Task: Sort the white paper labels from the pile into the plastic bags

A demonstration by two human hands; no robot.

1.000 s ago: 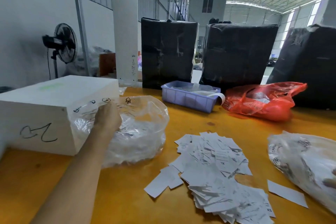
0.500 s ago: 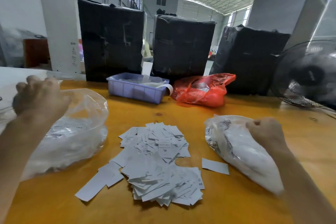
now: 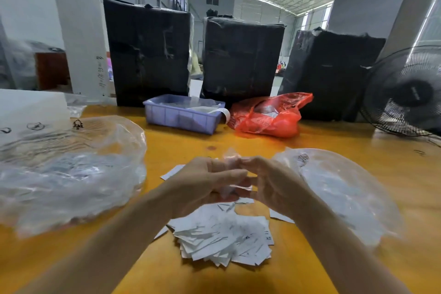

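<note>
A pile of white paper labels (image 3: 222, 238) lies on the yellow table (image 3: 181, 148) right in front of me. A clear plastic bag (image 3: 71, 174) with labels inside sits to its left, and a second clear bag (image 3: 346, 188) lies to its right. My left hand (image 3: 205, 186) and my right hand (image 3: 274, 186) meet just above the far part of the pile. Between their curled fingers they pinch a small bunch of white labels, which is blurred. Both hands are apart from the two bags.
A blue plastic tray (image 3: 181, 119) and a red plastic bag (image 3: 267, 117) stand behind the pile. Three black-wrapped bundles (image 3: 148, 50) line the table's back. A white box (image 3: 28, 107) is at far left, a black fan (image 3: 405, 93) at far right.
Both hands have let go of the bags at the sides and come together over the pile, now holding a few labels. The view has tilted and shifted to centre on the pile.
</note>
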